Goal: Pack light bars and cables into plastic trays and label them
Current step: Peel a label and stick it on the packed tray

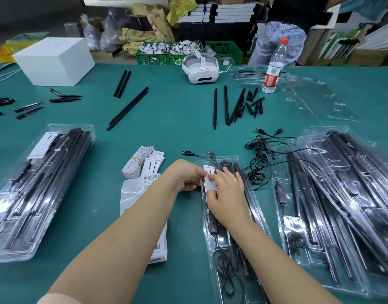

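Teal cloth covers the worktop (pixel 177 119), matte and smooth under glossy clear plastic. Right in front, a long moulded tray (pixel 250 227) holds thin black light bars (pixel 239 172) and a coiled black cable (pixel 223 266) with an inline controller. A white paper label (pixel 210 178) lies on the tray's upper end; the left hand (pixel 186 176) pinches its edge with curled fingers, the right hand (pixel 227 194) presses flat fingers on it. A banded bundle of labels (pixel 137 164) sits just left. A stack of filled trays (pixel 39 185) rests far left, another stack (pixel 342 194) on the right. Loose cables (pixel 261 150) tangle between.
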`<act>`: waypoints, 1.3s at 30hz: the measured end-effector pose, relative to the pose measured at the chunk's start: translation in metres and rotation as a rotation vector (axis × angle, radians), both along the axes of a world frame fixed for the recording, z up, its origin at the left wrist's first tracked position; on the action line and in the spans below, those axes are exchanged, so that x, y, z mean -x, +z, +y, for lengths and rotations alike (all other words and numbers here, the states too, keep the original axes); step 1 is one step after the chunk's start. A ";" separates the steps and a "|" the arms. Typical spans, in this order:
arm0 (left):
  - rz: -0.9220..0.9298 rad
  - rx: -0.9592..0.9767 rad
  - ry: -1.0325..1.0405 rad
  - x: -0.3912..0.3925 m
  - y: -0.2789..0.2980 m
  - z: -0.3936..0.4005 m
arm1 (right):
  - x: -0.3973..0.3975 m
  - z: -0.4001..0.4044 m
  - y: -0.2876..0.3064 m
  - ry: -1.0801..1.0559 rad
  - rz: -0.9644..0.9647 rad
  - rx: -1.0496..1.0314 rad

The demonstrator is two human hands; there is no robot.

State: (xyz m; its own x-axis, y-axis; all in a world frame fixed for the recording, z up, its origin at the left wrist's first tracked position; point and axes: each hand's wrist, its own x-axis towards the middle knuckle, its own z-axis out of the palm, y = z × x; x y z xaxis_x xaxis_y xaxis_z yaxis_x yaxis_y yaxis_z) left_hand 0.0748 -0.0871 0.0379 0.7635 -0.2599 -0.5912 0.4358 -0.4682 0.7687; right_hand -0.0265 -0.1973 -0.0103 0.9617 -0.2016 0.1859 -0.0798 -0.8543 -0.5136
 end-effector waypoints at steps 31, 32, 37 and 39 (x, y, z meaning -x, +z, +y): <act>-0.067 0.017 0.116 -0.041 -0.004 -0.009 | -0.026 -0.012 0.025 0.016 0.110 0.200; -0.061 0.079 0.175 -0.038 -0.004 -0.006 | -0.028 -0.012 0.029 0.028 0.114 0.207; -0.102 0.336 0.227 -0.014 0.008 0.013 | -0.048 -0.016 0.068 0.152 0.026 0.269; -0.129 0.441 0.187 -0.004 0.015 0.021 | -0.064 -0.016 0.088 0.175 0.068 0.237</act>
